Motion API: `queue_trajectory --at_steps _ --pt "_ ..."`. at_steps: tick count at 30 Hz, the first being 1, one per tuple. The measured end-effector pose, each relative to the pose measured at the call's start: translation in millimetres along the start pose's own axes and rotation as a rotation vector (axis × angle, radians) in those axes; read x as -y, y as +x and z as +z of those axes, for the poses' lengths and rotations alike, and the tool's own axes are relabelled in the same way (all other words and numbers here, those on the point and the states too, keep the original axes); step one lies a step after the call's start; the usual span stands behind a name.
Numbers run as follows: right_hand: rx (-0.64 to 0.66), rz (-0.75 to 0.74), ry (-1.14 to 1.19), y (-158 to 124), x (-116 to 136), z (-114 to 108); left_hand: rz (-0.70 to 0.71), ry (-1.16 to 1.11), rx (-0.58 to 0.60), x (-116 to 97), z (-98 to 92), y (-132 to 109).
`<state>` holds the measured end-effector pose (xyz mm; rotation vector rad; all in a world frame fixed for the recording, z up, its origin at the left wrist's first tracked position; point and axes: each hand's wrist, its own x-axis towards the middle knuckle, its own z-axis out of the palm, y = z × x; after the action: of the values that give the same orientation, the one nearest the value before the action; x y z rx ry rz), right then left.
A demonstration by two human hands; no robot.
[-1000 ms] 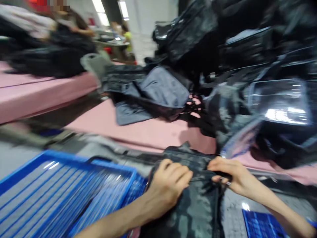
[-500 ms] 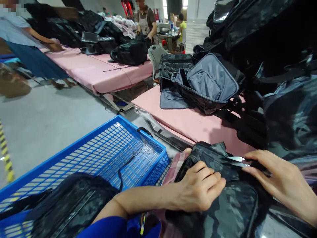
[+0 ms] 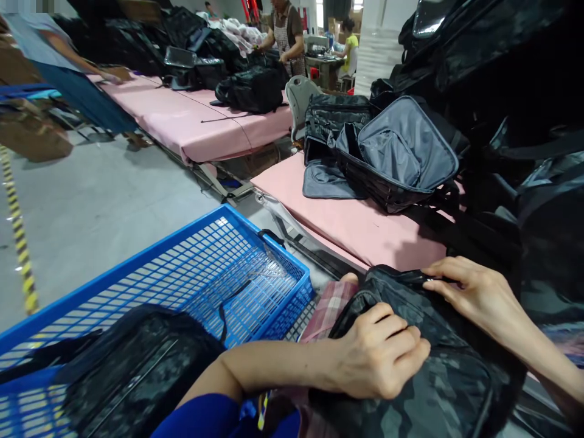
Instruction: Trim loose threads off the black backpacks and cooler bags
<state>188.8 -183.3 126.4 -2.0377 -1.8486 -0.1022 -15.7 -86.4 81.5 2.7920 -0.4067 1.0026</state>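
A dark camouflage backpack (image 3: 442,389) lies in front of me, partly over a plaid cloth. My left hand (image 3: 378,353) is closed on its fabric near the middle, fingers curled and knuckles up. At the backpack's top edge, my right hand (image 3: 474,289) is closed, thumb and fingers pinched together. It holds thread snips, whose silver blades showed a moment ago; now they are nearly hidden, with only a small glint between the fingertips. Another camouflage bag (image 3: 137,371) lies in the blue plastic basket (image 3: 182,243) at my left.
An unzipped backpack with grey lining (image 3: 392,152) sits on the pink-covered table (image 3: 337,222). Dark bags are piled high at right. Behind, a second pink table (image 3: 196,131) bears more bags. A co-worker in an apron (image 3: 287,42) stands there; another person is at far left.
My right hand has moved up and left to the backpack's top edge, and the snips' spread blades no longer show. My left hand keeps its grip. The view has shifted slightly.
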Motion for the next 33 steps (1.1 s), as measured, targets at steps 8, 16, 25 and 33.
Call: queue_trajectory --at_steps 8,16,25,33 --pt "-0.077 0.149 -0.232 -8.6 12.8 21.4 -0.075 -0.195 0.028 33.3 -10.6 6.0" --pt "-0.083 0.139 -0.223 -16.0 14.5 23.6 -0.555 -0.406 0.454 132.1 -2.8 31.4" --pt "-0.088 0.089 -0.261 -12.3 10.9 20.2 -0.591 -0.547 0.329 118.9 18.0 22.6" --pt "-0.018 0.152 -0.259 10.3 7.6 23.1 -0.635 -0.654 0.217 112.2 18.6 25.7"
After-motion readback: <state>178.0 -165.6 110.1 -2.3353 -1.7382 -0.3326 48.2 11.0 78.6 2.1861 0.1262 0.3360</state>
